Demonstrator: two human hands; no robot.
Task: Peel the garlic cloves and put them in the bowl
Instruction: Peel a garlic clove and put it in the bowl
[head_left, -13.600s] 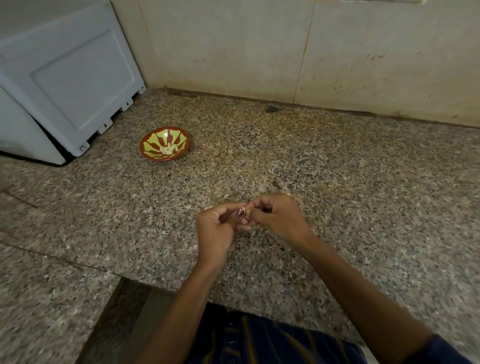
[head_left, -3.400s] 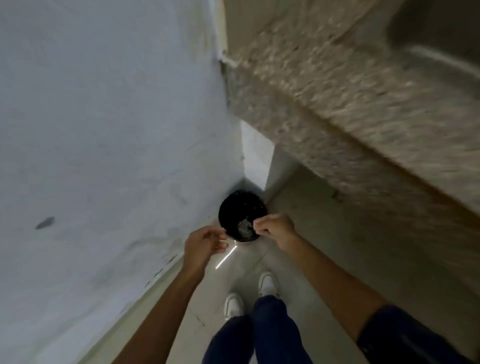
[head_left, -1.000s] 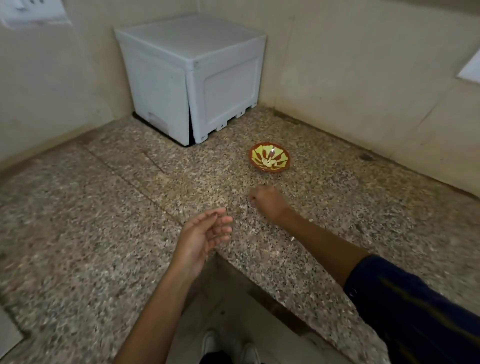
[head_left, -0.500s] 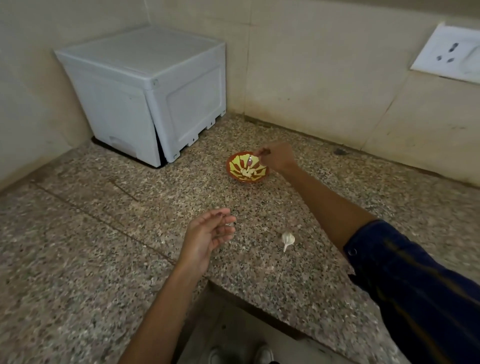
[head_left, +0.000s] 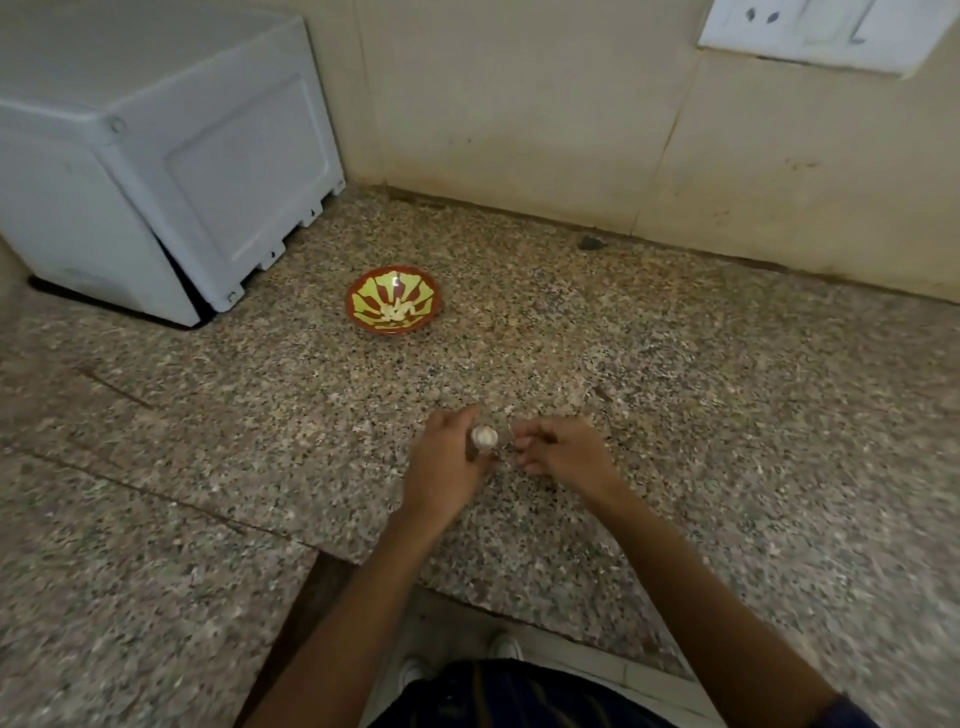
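Observation:
A small white garlic bulb (head_left: 483, 436) is gripped in the fingers of my left hand (head_left: 447, 467), just above the speckled granite counter (head_left: 675, 395). My right hand (head_left: 563, 452) hovers beside it on the right, fingers loosely curled, a small gap away from the garlic, with nothing seen in it. The red and yellow patterned bowl (head_left: 363, 296) stands farther back and to the left, with several peeled cloves (head_left: 397, 310) in its middle.
A white boxy appliance (head_left: 156, 156) fills the back left corner, close to the bowl. A beige tiled wall with a socket plate (head_left: 810, 31) bounds the back. The counter's front edge (head_left: 467, 597) runs under my forearms, and my shoes (head_left: 506, 647) show below it.
My right hand left the bowl and came back near me. My left hand picked the garlic bulb up off the counter. The view tilted down and toward the right.

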